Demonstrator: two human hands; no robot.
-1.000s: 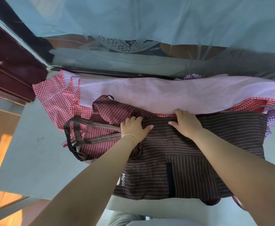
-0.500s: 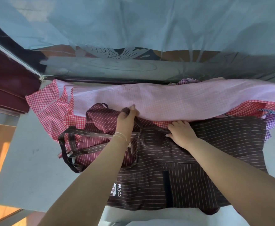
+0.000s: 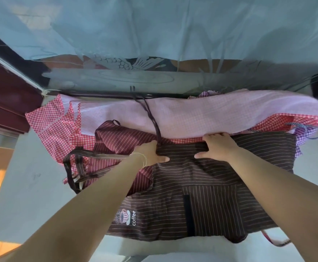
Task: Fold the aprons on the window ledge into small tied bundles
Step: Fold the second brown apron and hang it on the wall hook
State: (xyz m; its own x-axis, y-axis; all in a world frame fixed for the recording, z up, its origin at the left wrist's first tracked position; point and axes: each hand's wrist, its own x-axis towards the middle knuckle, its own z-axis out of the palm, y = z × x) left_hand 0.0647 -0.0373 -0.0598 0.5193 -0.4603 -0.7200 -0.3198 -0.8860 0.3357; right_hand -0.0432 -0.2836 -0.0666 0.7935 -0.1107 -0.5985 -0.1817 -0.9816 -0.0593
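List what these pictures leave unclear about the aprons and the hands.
- Head view: left hand's fingers, tucked into the brown striped apron's top edge.
- How many aprons sit under the pink checked cloth, which covers the pile.
- Purple checked apron, mostly buried.
- Logo lettering above "coffee", too small.

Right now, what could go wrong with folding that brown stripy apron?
The dark tie string lies up over the pink checked cloth, so pulling may drag that cloth along. The brown striped apron hangs off the ledge edge and might slide down. The left hand and right hand only hold its top.
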